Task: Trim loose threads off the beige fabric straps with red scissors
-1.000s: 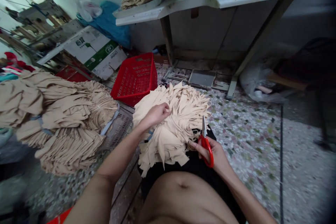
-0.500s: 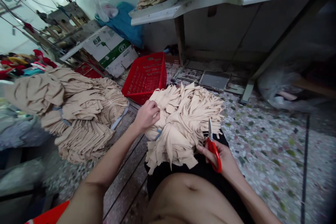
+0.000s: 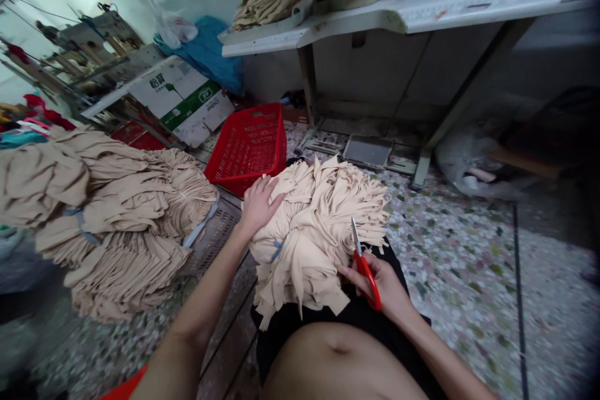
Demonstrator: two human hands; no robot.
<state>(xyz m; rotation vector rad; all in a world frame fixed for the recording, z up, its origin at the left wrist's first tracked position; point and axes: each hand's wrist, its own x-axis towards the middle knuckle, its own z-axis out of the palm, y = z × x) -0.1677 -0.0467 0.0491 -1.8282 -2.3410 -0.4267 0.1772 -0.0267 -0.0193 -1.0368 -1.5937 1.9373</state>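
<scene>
Across my lap lies a bundle of beige fabric pieces point(image 3: 304, 225), gathered with a blue-grey tie point(image 3: 277, 251) near its left side. My left hand point(image 3: 259, 205) rests on the bundle's upper left edge, fingers stretched out and thumb apart. In my right hand point(image 3: 375, 278) is a pair of scissors point(image 3: 366, 272) with red handles, blades pointing up and away from me. Its thumb and fingers are at the bundle's right side; whether they also pinch fabric I cannot tell.
A larger tied pile of beige fabric point(image 3: 126, 212) sits at the left. Beyond my lap stands a red plastic basket point(image 3: 248, 144). A white sewing table point(image 3: 398, 15) with a machine spans the back, its metal leg point(image 3: 422, 169) on the speckled floor. A clear plastic bag point(image 3: 469, 165) lies at the right.
My left hand has gone from curled fingers to lying spread on the bundle. The scissors stay in my right hand. The whole view has shifted slightly.
</scene>
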